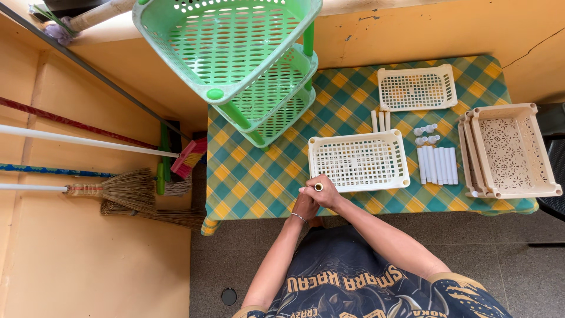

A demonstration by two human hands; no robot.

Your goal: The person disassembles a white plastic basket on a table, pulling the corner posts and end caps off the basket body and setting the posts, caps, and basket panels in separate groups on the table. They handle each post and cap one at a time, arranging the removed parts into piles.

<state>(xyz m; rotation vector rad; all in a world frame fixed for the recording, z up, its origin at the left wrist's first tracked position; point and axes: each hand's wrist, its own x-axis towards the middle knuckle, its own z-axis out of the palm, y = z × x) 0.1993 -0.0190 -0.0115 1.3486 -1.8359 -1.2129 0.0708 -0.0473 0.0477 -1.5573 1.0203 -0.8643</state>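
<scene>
1. Person stands at the near edge of a bench [247, 176] covered in a green, teal and yellow checked cloth. Both hands meet at the front left corner of a white perforated basket tray [359, 160].
2. Right hand [322, 191] lies on top, fingers [311, 189] curled and pressed together around a short white tube [318, 186]; its open round end faces up. The tube stands upright against the tray's corner.
3. Left hand [305, 207] sits just under the right one, a thin bracelet at the wrist. Its fingers are hidden by the right hand, so I cannot tell whether they are curled or spread.
4. Right of the tray: a row of white tubes [436, 165] lying side by side, with a cluster of small white caps [426, 134] just behind them. Three more white tubes [381, 121] lie behind the tray.
5. Far side of the bench: a second white basket tray [416, 88], lying flat.
6. Right end of the bench: stacked cream trays [511, 151] with a floral cut-out pattern, overhanging the edge a little.
7. Left rear corner of the bench: a green three-tier plastic rack [247, 53], assembled, with green posts between the shelves.
8. Against the yellow wall to the left: several brooms [126, 188] leaning together, one with a pink-red head [189, 156].
</scene>
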